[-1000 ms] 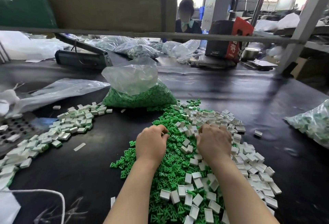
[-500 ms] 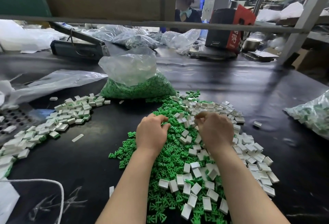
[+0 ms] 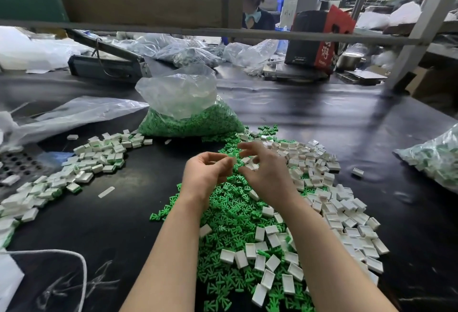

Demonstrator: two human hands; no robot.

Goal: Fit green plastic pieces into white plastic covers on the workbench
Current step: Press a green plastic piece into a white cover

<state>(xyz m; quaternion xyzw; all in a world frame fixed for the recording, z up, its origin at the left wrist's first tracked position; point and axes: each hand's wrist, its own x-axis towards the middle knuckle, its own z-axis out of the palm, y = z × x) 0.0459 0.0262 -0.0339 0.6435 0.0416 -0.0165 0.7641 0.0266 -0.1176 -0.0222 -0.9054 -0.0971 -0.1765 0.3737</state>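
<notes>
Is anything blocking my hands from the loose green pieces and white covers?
Nothing visible does. The left hand and right hand hover directly above the green pieces, with white covers lying open beside them.

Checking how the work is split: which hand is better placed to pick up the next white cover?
Right, probably. The right hand hovers with spread fingers at the heap of white rectangular plastic covers. The left hand sits over the loose green plastic pieces, farther from it.

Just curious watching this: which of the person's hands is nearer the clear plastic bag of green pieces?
The right hand, its fingertips reaching up toward the clear plastic bag of green pieces. The left hand sits lower.
</notes>
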